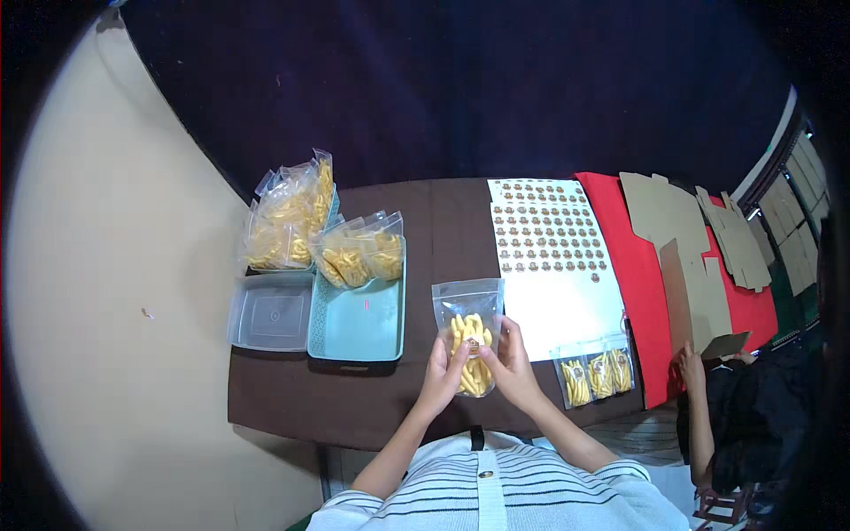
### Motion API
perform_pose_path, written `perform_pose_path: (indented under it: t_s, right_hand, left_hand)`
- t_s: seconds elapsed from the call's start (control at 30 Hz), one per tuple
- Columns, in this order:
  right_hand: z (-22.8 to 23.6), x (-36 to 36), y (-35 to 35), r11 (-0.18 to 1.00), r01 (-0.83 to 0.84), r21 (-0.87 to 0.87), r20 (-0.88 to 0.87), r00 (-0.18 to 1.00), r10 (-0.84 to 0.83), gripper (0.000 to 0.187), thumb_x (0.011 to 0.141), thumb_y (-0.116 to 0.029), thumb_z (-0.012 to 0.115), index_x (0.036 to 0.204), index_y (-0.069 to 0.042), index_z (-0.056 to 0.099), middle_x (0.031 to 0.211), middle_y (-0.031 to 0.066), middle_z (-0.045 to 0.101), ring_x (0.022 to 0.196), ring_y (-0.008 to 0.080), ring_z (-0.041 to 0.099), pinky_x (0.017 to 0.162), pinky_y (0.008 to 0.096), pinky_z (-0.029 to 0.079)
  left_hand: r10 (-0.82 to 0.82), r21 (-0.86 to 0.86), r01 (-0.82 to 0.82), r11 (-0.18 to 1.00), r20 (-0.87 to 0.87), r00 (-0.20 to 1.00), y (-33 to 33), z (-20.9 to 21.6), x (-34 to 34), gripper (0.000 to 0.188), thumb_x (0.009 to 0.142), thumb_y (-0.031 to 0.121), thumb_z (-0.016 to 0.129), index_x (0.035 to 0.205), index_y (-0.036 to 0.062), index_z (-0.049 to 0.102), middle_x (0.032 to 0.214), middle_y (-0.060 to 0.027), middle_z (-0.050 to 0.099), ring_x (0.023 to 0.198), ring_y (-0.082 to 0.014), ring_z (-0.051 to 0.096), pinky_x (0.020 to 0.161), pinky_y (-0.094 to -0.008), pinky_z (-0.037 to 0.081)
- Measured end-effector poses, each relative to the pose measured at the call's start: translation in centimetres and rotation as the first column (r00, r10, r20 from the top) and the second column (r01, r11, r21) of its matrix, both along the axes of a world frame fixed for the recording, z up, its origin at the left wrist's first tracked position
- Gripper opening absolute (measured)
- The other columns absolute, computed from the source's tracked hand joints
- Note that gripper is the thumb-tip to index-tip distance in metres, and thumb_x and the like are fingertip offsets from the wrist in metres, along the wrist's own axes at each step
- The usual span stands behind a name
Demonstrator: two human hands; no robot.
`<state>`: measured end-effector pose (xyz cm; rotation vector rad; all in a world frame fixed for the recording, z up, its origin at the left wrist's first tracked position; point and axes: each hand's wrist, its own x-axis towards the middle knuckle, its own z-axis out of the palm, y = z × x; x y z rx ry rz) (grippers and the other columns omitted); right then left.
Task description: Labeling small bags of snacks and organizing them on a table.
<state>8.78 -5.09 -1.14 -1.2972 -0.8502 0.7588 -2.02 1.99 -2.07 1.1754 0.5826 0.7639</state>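
Between my two hands is a clear zip bag of yellow stick snacks, held upright over the near edge of the brown table. My left hand grips its left side and my right hand its right side. Both thumbs press on a small round sticker on the bag's front. Right of my right hand lie several bags with stickers, overlapping the lower edge of a white sticker sheet. Rows of small brown stickers fill the sheet's upper part; its lower part is bare backing.
At left stand a teal basket with filled bags at its far end, a clear plastic box and a heap of filled bags. At right, a co-worker's hand handles a cardboard box over red cloth.
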Motion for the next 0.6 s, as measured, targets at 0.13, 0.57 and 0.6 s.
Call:
perform_pose_path:
  t_s: [0.13,0.57,0.6]
  right_hand:
    - [-0.26,-0.5,0.09,0.999,0.01,-0.047,-0.002,1.0,-0.01,0.048,0.085,-0.017,0.056,0.121,0.002,0.03,0.105,0.0148,0.049,0.094,0.0152,0.05,0.078,0.0274,0.043]
    - [0.21,-0.49,-0.15,1.0,-0.02,-0.011,-0.125,0.992,0.018,0.039,0.089,-0.011,0.048,0.12,0.0,0.029,0.107,0.012,0.047,0.097,0.0134,0.049,0.081,0.0255,0.041]
    - [0.1,-0.47,-0.16,1.0,-0.023,0.006,-0.135,0.991,0.023,0.039,0.089,-0.011,0.048,0.12,0.001,0.029,0.107,0.0116,0.047,0.097,0.0129,0.049,0.081,0.0251,0.042]
  left_hand:
    - [0.044,0.038,-0.044,0.998,-0.009,0.999,-0.53,-0.26,0.38,0.036,0.089,0.018,0.05,0.117,-0.0025,0.04,0.108,-0.0091,0.052,0.098,-0.0115,0.051,0.083,-0.0253,0.042]
    - [0.014,0.003,-0.014,1.0,-0.014,1.0,-0.61,-0.06,0.54,0.033,0.09,0.017,0.049,0.117,-0.0014,0.042,0.106,-0.008,0.054,0.096,-0.0101,0.052,0.08,-0.0246,0.043]
    - [0.011,0.014,-0.011,1.0,-0.025,1.0,-0.63,-0.06,0.53,0.034,0.09,0.017,0.049,0.117,-0.0012,0.041,0.106,-0.0077,0.054,0.096,-0.0099,0.051,0.08,-0.0245,0.043]
